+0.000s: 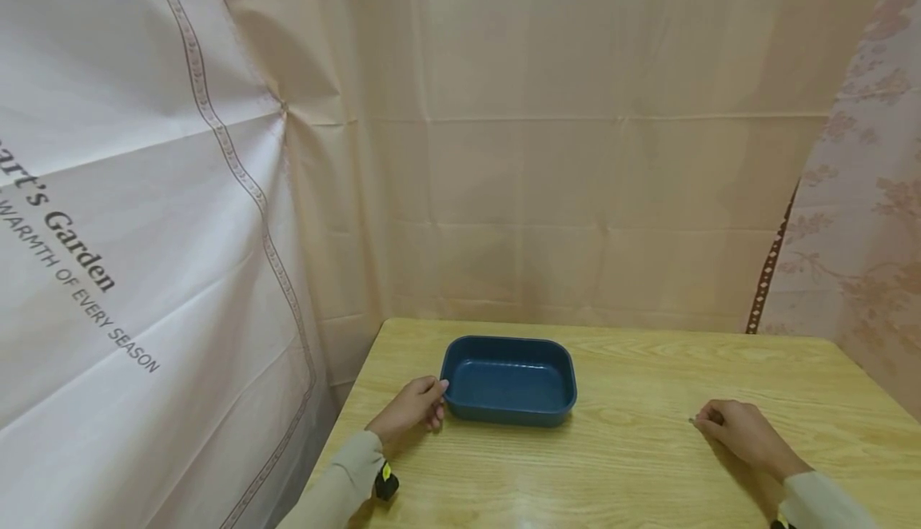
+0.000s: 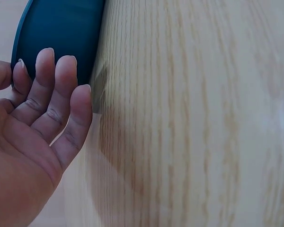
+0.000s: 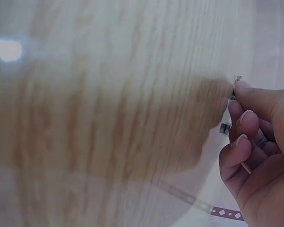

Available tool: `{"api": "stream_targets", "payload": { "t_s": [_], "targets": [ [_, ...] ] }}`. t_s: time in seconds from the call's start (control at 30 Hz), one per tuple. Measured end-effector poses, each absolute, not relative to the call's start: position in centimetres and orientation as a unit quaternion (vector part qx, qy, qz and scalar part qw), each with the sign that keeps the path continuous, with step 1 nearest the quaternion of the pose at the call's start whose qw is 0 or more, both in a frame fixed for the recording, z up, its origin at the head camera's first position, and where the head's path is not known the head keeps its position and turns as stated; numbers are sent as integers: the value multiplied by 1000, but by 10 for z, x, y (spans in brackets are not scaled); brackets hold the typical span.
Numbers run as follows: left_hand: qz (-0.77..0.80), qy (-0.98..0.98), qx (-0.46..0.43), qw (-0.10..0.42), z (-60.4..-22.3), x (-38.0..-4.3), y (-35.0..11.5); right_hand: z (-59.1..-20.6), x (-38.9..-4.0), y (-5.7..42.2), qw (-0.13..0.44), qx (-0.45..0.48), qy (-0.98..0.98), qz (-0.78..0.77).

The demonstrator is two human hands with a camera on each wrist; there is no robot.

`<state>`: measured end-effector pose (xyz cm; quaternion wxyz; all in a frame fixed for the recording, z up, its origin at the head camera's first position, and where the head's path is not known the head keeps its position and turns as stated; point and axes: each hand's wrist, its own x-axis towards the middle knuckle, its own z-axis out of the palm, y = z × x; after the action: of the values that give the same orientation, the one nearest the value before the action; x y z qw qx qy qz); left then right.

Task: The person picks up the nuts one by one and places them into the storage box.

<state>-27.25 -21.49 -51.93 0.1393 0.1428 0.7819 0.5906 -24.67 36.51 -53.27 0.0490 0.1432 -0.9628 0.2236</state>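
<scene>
While pinching a dark-blue rounded-rectangular dish (image 1: 504, 416) (long-ways left-to-right) at its left end with the left hand (image 1: 412, 411), have tiny silvery metallic-looking stuff (image 3: 225, 128) finger-pinched in the right hand (image 1: 747, 431), well right of it.

Dish (image 1: 507, 393), lower centre: solid dark blue. Bench (image 1: 633, 465), bottom: yellow-tan, streaked wood grain. Back cloth (image 1: 518, 177), upper centre: plain beige. Left cloth (image 1: 129, 73): white, dark grey lettering (image 1: 79, 251), brown-edged band (image 1: 193, 57). Right cloth (image 1: 878, 161): pale pinkish, brownish floral sprays; dark brown trim (image 1: 764, 281), white diamonds. Sleeve (image 1: 338, 477), lower left: cream. Wrist device (image 1: 387, 484): black, yellow mark. Small bit (image 3: 225, 128), right wrist view: silvery.
</scene>
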Motion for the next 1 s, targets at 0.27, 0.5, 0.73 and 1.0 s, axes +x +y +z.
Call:
{"api": "stream_targets", "payload": {
  "t_s": [0.27, 0.5, 0.73, 1.0],
  "targets": [
    [593, 780, 143, 141, -518, -272, -216, -531, -243, 365, 66, 150, -958, 236],
    [593, 780, 142, 140, -517, -271, -215, -527, -242, 360, 92, 146, -958, 231],
    [594, 779, 141, 143, -518, -271, -215, -523, -243, 353, 119, 163, -954, 222],
    [594, 778, 142, 143, -518, -272, -215, -516, -243, 346, 105, 161, -952, 238]
  ]
}}
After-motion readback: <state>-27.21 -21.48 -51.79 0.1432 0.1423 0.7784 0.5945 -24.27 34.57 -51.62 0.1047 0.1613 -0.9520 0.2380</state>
